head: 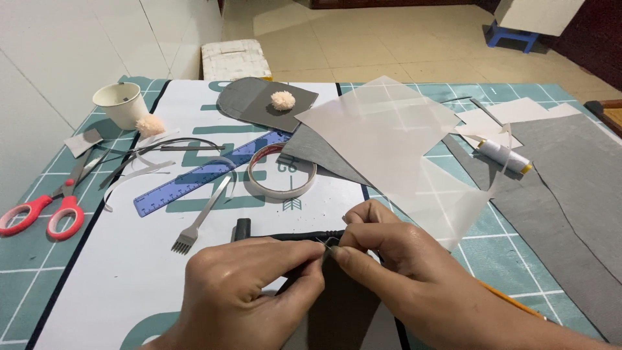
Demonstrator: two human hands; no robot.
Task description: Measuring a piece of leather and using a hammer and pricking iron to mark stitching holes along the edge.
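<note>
Dark grey fabric piece lies at the near edge of the tabletop, on the white printed sheet, with its top edge pinched between both hands. Left hand grips that edge between thumb and forefinger; right hand pinches the same spot from the other side, the fingertips of the two hands touching. What small item sits between the fingertips cannot be told. A black rod-like tool lies across the sheet just behind the hands, touching the fabric's top edge.

Just left of the hands lies a metal pronged chisel, prongs toward the near edge. Behind it sit a roll of clear double-sided tape and a blue plastic ruler, the ruler running diagonally. A translucent paper sheet overlaps a grey felt sheet toward the middle of the tabletop. Toward the far edge lies a rounded grey felt panel carrying a cream pompom.

At the left edge rest red-handled scissors; at the far left corner stand a white paper cup and a second peach pompom beside it. A white thread spool lies toward the right edge on a large grey felt length. The green cutting mat covers the tabletop.
</note>
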